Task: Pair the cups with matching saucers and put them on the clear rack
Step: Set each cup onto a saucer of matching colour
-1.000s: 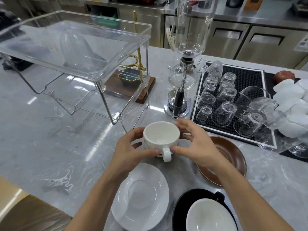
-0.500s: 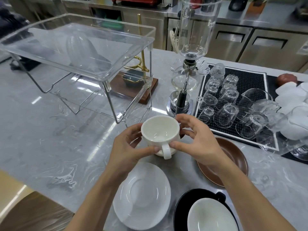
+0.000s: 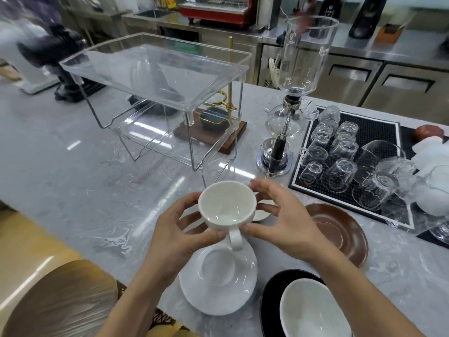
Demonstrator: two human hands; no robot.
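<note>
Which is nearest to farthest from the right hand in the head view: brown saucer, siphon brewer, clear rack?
From the right hand:
1. Brown saucer, just to its right on the counter, partly under the wrist.
2. Siphon brewer, straight behind it.
3. Clear rack, farther back and to the left.

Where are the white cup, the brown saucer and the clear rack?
white cup (image 3: 227, 205): head view, inner bowl.
brown saucer (image 3: 340, 229): head view, its sloping rim.
clear rack (image 3: 155, 71): head view, top tray floor.
</note>
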